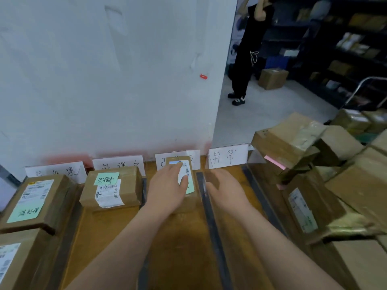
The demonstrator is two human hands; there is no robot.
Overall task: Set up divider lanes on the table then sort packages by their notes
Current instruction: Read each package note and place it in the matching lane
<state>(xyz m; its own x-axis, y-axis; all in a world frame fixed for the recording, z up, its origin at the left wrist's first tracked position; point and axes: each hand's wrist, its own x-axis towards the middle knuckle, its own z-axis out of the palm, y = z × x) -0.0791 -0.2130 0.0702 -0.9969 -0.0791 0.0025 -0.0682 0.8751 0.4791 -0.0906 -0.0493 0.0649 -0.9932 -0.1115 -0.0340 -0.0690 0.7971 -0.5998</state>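
Note:
A small brown package (189,197) with a white label and a green note lies in the third lane, under its paper sign (193,156). My left hand (167,185) rests flat on top of it, fingers straight. My right hand (225,188) hovers open just right of the dark divider strip (206,208), holding nothing. A package with a green note (111,186) sits in the second lane. Another green-noted package (35,200) lies in the first lane. The fourth lane's sign (228,155) stands at the back.
A heap of unsorted brown packages (314,155) crowds the right side, one showing a pink note (275,162). More divider strips (261,197) run front to back on the wooden table (109,237). A person in black (249,51) stands by shelving beyond the wall.

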